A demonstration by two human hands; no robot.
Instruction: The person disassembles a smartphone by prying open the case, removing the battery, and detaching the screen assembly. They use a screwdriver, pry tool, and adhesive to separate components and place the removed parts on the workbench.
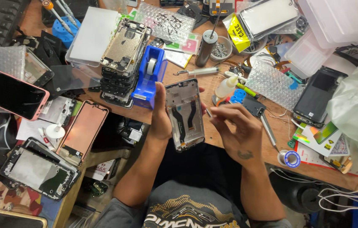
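A: Closest to the lens is the person's dark printed shirt [187, 209], with both forearms reaching up from it to the cluttered wooden desk [280, 139].

B: What is the left hand [161, 116] doing?

A: It grips an opened phone frame [184, 114] from the side, thumb along the left edge, holding it upright above the desk's near edge. Flat ribbon cables show inside the frame.

B: And the right hand [234, 128]?

A: It is just right of the frame, fingers curled and pinched together near the frame's right edge. A thin tip shows at the fingertips, but I cannot tell what it is.

B: What lies around?

A: Beyond the frame stands a blue tape dispenser [148, 78], touching a stack of stripped phone bodies [124, 59]. A grey screwdriver [267, 128] lies just right of the right hand, with a small solder spool [291, 158] near it. Left, a pink-cased phone [12, 93] and a copper-toned screen panel [84, 128] lie well apart from the hands.
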